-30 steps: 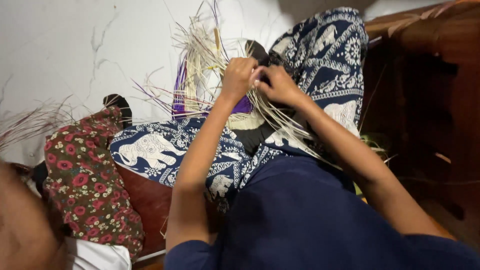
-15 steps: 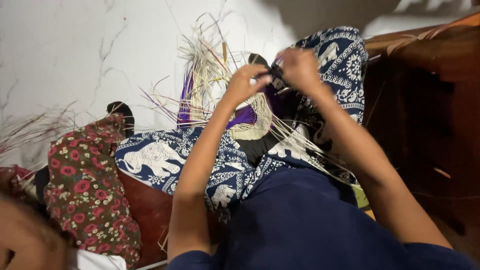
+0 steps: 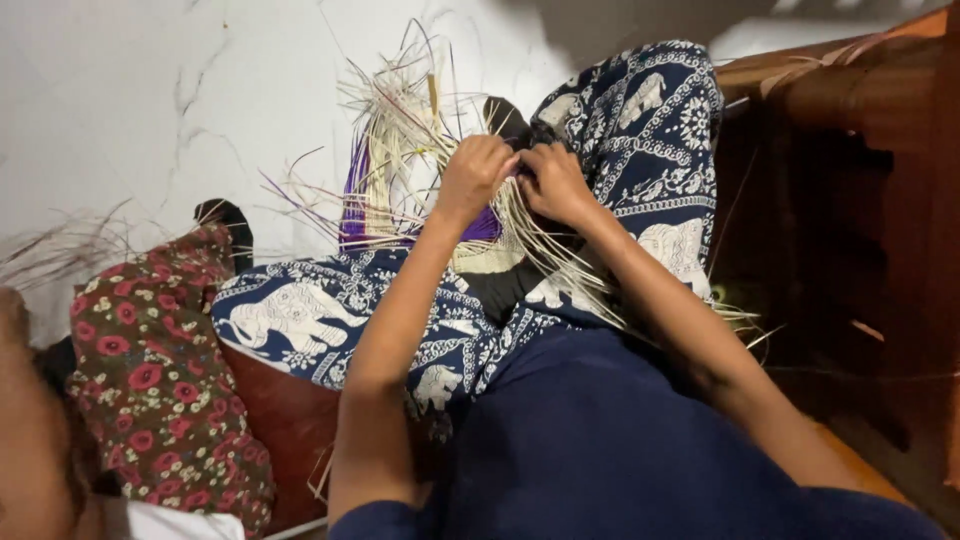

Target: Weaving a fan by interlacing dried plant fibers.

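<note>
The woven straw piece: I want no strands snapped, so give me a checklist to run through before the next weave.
1. Left hand closed on the straw strands: ok.
2. Right hand closed on strands beside it: ok.
3. Woven straw piece resting on the patterned lap: ok.
4. Purple strands clear of both hands: ok.
5. Exact strand in each grip: cannot tell.
6. Loose strands trailing under the right forearm: not ok.
</note>
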